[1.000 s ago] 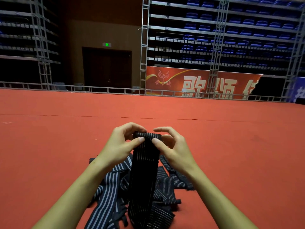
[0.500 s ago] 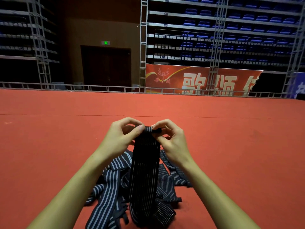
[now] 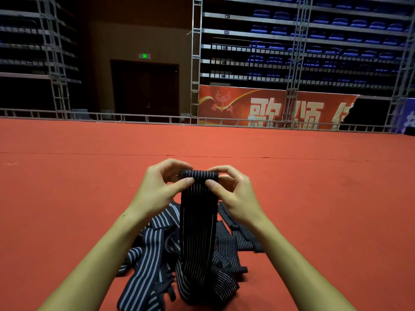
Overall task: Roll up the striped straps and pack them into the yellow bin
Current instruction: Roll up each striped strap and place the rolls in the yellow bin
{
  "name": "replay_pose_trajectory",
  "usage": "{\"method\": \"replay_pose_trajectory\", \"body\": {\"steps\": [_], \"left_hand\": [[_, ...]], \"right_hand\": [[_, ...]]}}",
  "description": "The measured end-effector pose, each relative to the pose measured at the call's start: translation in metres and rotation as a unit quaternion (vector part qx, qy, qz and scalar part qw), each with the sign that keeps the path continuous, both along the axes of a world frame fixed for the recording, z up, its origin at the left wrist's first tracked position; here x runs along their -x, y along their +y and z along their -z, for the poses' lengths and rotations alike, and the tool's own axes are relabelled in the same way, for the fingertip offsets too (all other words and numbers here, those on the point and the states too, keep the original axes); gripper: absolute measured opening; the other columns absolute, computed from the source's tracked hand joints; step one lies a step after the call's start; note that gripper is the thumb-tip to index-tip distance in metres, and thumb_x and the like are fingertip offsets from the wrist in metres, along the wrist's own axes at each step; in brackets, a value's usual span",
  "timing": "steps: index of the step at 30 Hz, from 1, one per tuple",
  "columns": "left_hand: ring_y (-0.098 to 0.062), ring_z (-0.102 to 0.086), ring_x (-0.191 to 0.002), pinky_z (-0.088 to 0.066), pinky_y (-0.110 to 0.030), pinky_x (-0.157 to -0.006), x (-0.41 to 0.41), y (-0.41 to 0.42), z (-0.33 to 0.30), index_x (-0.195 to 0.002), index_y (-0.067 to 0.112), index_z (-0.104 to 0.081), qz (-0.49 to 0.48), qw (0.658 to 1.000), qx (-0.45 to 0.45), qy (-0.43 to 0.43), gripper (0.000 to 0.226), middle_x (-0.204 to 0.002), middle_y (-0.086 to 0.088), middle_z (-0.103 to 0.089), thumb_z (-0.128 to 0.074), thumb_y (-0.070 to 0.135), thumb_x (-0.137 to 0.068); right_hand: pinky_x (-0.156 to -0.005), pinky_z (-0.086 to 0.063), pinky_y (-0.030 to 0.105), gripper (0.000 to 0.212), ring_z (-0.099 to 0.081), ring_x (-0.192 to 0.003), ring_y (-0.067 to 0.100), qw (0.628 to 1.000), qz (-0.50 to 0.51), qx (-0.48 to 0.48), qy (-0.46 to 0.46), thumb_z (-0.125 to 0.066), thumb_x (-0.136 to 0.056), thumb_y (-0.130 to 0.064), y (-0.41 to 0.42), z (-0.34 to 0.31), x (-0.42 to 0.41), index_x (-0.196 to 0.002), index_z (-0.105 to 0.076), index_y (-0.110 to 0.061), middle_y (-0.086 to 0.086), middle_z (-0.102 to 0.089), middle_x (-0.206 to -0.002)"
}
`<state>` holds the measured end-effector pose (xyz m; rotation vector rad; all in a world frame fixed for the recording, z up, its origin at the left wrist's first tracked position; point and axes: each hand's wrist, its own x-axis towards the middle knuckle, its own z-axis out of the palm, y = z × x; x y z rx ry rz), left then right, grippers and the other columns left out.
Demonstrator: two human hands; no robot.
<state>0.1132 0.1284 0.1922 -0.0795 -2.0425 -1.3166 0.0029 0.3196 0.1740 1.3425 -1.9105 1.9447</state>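
At frame center, left hand (image 3: 157,189) is pinching the strap (image 3: 198,212) by its rolled top w/ thumb & fingers, right hand (image 3: 235,194) is pinching the other side, strap hanging into the pile (image 3: 152,250) on red carpet (image 3: 325,198).

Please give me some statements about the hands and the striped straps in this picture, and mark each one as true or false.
1. Both hands pinch the top end of one dark thin-striped fabric strap. True: the left hand and the right hand grip it from either side.
2. The top end of that strap is flat and unrolled. False: a small roll has begun there.
3. A heap of dark striped fabric straps lies on the red carpet floor below the hands. True.
4. The yellow bin stands beside the heap. False: no bin is in view.
5. The held strap is fully lifted off the heap. False: its lower end reaches down into it.
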Motion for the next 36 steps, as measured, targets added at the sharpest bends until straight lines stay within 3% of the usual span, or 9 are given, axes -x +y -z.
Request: {"method": "replay_pose_trajectory", "body": {"steps": [4,8,13,16,19,23,26,31,36], "left_hand": [[-0.032,-0.075,-0.088,-0.058,-0.047,-0.080,-0.005,0.002,-0.001,-0.109,0.016,-0.075,0.024,0.998,-0.026,-0.052,0.020,-0.096,-0.021,-0.080,-0.079,0.032,-0.096],[-0.045,-0.076,-0.099,-0.059,-0.064,-0.090,-0.006,0.007,-0.004,-0.108,0.016,-0.077,0.022,0.998,-0.044,-0.047,0.025,-0.097,-0.017,-0.082,-0.074,0.038,-0.099],[-0.030,-0.080,-0.097,-0.064,-0.049,-0.089,-0.006,0.011,-0.009,-0.113,0.009,-0.076,0.031,0.998,-0.046,-0.024,0.016,-0.102,-0.016,-0.082,-0.076,0.014,-0.099],[-0.023,-0.078,-0.095,-0.063,-0.043,-0.088,-0.006,0.011,-0.008,-0.116,0.008,-0.075,0.038,0.998,-0.040,-0.017,0.019,-0.104,-0.018,-0.081,-0.077,0.007,-0.097],[-0.028,-0.079,-0.101,-0.064,-0.042,-0.092,-0.006,0.011,-0.009,-0.118,0.008,-0.074,0.032,0.999,-0.032,-0.008,0.023,-0.106,-0.016,-0.080,-0.078,0.002,-0.096],[-0.029,-0.077,-0.103,-0.063,-0.045,-0.093,-0.008,0.010,-0.010,-0.118,0.010,-0.074,0.018,1.000,-0.004,-0.003,0.025,-0.105,-0.009,-0.081,-0.078,-0.001,-0.095],[-0.023,-0.077,-0.104,-0.061,-0.042,-0.093,-0.008,0.009,-0.010,-0.117,0.013,-0.073,0.014,1.000,0.015,0.005,0.028,-0.108,-0.004,-0.081,-0.079,-0.001,-0.094],[-0.016,-0.076,-0.107,-0.061,-0.041,-0.097,-0.007,0.009,-0.006,-0.119,0.015,-0.074,-0.008,0.999,0.008,0.031,0.030,-0.113,0.001,-0.080,-0.081,0.002,-0.093],[-0.005,-0.070,-0.122,-0.055,-0.034,-0.111,0.001,0.014,0.002,-0.143,0.011,-0.065,-0.037,0.997,0.036,0.049,0.040,-0.129,0.003,-0.074,-0.068,0.005,-0.104]], "right_hand": [[-0.079,-0.059,0.048,0.022,-0.074,-0.085,0.020,1.000,-0.002,0.014,-0.002,-0.072,-0.099,0.001,-0.001,-0.001,-0.001,-0.113,-0.071,-0.015,0.013,-0.079,-0.092],[-0.080,-0.058,0.044,0.031,-0.072,-0.086,0.018,1.000,-0.008,0.025,-0.011,-0.066,-0.094,0.009,-0.005,0.001,-0.001,-0.110,-0.071,-0.017,0.012,-0.078,-0.098],[-0.077,-0.055,0.033,0.038,-0.071,-0.085,0.016,0.999,-0.003,0.036,-0.015,-0.062,-0.088,0.014,-0.006,0.003,-0.001,-0.105,-0.071,-0.019,0.009,-0.078,-0.101],[-0.078,-0.057,0.037,0.042,-0.073,-0.090,0.019,0.999,-0.005,0.037,-0.022,-0.060,-0.087,0.017,-0.005,0.003,-0.002,-0.106,-0.071,-0.019,0.011,-0.078,-0.103],[-0.080,-0.060,0.044,0.039,-0.074,-0.093,0.023,0.998,-0.021,0.034,-0.044,-0.063,-0.093,0.013,0.000,0.004,-0.004,-0.116,-0.069,-0.018,0.015,-0.078,-0.106],[-0.090,-0.061,0.055,0.030,-0.076,-0.105,0.038,0.997,-0.030,0.035,-0.062,-0.073,-0.099,-0.010,0.004,0.003,-0.005,-0.125,-0.069,-0.024,0.015,-0.079,-0.109],[-0.092,-0.063,0.051,0.027,-0.077,-0.106,0.030,0.998,-0.005,0.033,-0.055,-0.077,-0.100,-0.019,0.003,0.000,-0.006,-0.125,-0.071,-0.023,0.010,-0.081,-0.110],[-0.102,-0.060,0.045,0.033,-0.076,-0.114,0.018,0.998,0.029,0.040,-0.026,-0.076,-0.101,-0.017,-0.004,0.001,-0.006,-0.133,-0.071,-0.014,0.002,-0.080,-0.119],[-0.118,-0.050,0.038,0.049,-0.063,-0.135,0.007,0.996,0.070,0.047,0.000,-0.066,-0.106,-0.027,-0.017,0.006,-0.013,-0.152,-0.058,-0.013,-0.003,-0.069,-0.143]]}}
